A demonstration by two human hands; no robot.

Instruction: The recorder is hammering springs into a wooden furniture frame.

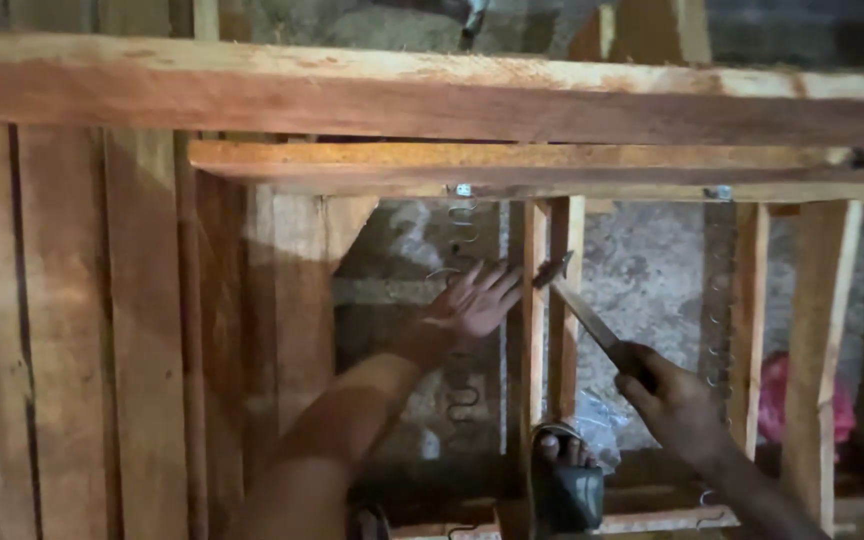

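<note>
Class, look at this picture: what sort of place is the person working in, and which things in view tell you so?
Probably a furniture or upholstery workshop. A bare wooden frame fills the view, zigzag springs are clipped to its rail, and the right hand holds a hammer.

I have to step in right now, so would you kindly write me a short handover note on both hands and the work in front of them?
Left hand: open, fingers spread, against the zigzag spring inside the wooden frame.
Right hand: gripping a hammer by its handle, head raised beside the upright slat.
Done: two springs hang from metal clips on the upper rail; the second spring is at the right.
Left: the lower ends are too dim to judge; check them before striking.
</note>
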